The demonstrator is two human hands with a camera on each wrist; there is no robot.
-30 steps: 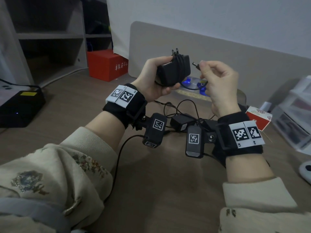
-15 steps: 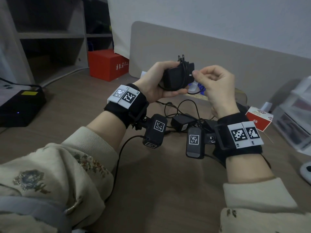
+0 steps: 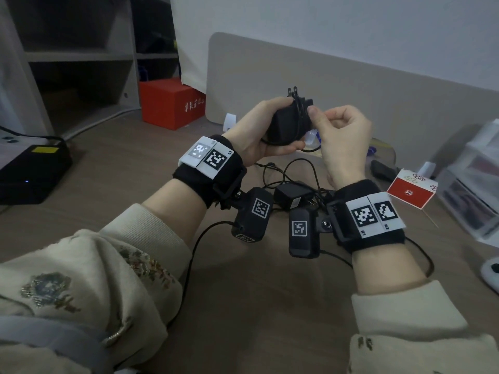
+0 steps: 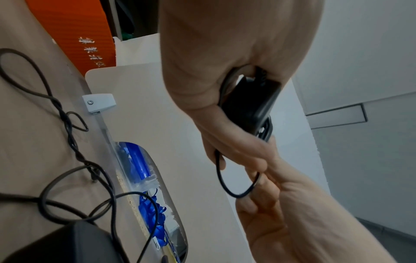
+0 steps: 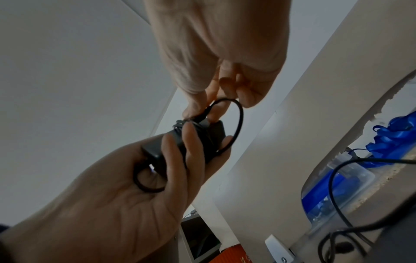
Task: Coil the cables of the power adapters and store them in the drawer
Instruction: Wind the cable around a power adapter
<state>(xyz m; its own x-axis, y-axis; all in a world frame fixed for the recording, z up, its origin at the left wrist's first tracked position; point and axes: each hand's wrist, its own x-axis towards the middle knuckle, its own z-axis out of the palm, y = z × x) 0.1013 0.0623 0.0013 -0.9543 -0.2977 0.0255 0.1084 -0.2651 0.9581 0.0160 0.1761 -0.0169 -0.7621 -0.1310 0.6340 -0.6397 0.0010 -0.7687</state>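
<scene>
A black power adapter (image 3: 287, 122) with its thin cable wound around its body is held above the desk, prongs up, in my left hand (image 3: 259, 136), whose fingers curl round it (image 5: 191, 142). My right hand (image 3: 337, 130) pinches the cable's plug end (image 5: 203, 115) against the adapter's side, with a short loose loop of cable (image 4: 236, 188) hanging below. More black adapters (image 3: 293, 197) lie in a tangle of cables (image 3: 286, 171) on the desk under my hands.
A red box (image 3: 172, 103) stands at the back left by shelving. A black device (image 3: 29, 171) sits at the left edge. Clear plastic drawers (image 3: 475, 179) and a small red and white box (image 3: 410, 190) are on the right. A beige divider panel (image 3: 324, 85) runs behind.
My right hand has brought the cable's plug end in from the right and now presses it against the wound adapter. My left hand has tilted the adapter slightly upright.
</scene>
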